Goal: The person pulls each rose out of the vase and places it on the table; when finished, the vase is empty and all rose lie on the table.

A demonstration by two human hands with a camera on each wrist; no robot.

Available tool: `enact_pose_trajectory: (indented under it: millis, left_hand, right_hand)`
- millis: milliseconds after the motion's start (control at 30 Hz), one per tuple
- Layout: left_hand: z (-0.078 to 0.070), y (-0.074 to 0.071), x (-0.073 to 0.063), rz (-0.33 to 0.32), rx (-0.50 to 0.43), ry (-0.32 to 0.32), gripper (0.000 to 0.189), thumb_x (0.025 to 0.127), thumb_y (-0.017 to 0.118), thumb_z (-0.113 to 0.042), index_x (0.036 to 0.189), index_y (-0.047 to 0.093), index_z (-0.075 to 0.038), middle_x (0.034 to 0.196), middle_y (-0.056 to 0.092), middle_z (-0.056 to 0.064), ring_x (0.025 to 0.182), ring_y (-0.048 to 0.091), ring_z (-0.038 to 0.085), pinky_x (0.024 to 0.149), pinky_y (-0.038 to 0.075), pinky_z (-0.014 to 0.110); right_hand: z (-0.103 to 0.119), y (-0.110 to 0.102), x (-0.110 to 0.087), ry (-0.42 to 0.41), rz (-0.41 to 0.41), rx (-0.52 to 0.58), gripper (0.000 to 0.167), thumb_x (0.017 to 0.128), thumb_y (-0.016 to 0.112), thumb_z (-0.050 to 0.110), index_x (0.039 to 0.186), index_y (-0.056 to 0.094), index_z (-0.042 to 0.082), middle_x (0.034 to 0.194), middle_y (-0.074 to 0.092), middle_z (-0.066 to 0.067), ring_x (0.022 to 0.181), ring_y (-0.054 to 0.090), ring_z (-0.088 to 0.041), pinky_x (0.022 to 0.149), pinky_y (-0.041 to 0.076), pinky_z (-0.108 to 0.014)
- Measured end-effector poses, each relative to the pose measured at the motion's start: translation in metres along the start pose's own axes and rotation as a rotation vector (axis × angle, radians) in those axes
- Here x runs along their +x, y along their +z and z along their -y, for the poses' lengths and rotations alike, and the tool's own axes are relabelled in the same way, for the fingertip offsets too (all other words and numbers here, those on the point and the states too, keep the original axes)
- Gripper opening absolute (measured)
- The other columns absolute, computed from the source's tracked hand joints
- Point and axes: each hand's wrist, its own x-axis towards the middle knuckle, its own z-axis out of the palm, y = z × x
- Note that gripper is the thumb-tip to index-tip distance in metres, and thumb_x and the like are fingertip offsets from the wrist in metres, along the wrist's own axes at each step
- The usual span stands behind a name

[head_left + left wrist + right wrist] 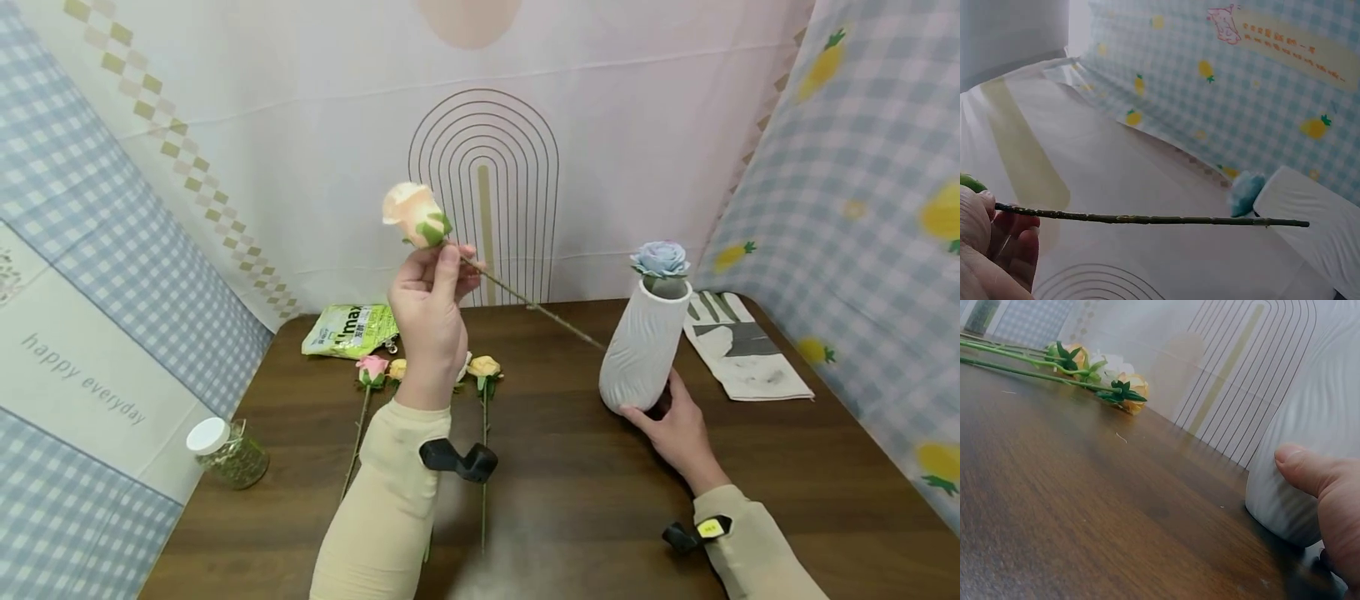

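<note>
A peach rose (416, 215) is pinched just below its bloom by my left hand (433, 304), raised above the table. Its bare stem (1147, 219) slants down to the right, and the tip overlaps the vase in the head view. My right hand (678, 433) grips the white ribbed vase (643, 350) low on its side, thumb across the front; the other fingers are mostly hidden behind it. The vase leans slightly to the right in the head view. A pale blue rose (662, 259) stands in its mouth.
Several roses lie on the table (570, 500), including a pink one (372, 371) and a yellow one (484, 367), partly behind my left arm. A green packet (351, 330) lies at the back; a lidded jar (232, 457) stands left. A patterned cloth (746, 346) lies right of the vase.
</note>
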Motion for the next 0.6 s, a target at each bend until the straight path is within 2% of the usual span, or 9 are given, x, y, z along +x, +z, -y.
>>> enact_pose_trajectory:
  millis: [200, 433, 600]
  left_hand:
    - [0.029, -0.023, -0.027, 0.012, 0.145, -0.158, 0.009, 0.090, 0.067, -0.010, 0.097, 0.067, -0.003, 0.083, 0.070, 0.008, 0.068, 0.066, 0.016, 0.060, 0.054, 0.027]
    - [0.074, -0.045, -0.058, -0.005, 0.302, -0.341, 0.018, 0.088, 0.071, -0.009, 0.096, 0.067, 0.007, 0.075, 0.070, 0.004, 0.062, 0.063, 0.012, 0.054, 0.050, 0.023]
    - [0.100, -0.059, -0.071, -0.002, 0.385, -0.508, 0.019, 0.087, 0.071, -0.005, 0.103, 0.069, 0.004, 0.080, 0.069, 0.002, 0.069, 0.064, 0.013, 0.062, 0.052, 0.026]
  right_hand:
    - [0.000, -0.002, 0.000, 0.020, -0.003, -0.008, 0.094, 0.078, 0.080, 0.035, 0.151, 0.025, 0.013, 0.134, 0.050, -0.017, 0.118, 0.052, -0.032, 0.086, 0.046, -0.047]
    - [-0.002, -0.002, 0.000, -0.009, -0.017, -0.014, 0.093, 0.078, 0.081, 0.033, 0.150, 0.026, 0.010, 0.132, 0.051, -0.018, 0.116, 0.054, -0.032, 0.084, 0.047, -0.039]
    - [0.000, -0.001, 0.000, -0.017, -0.008, -0.004, 0.094, 0.079, 0.080, 0.033, 0.150, 0.025, 0.010, 0.133, 0.050, -0.021, 0.117, 0.053, -0.035, 0.086, 0.047, -0.048]
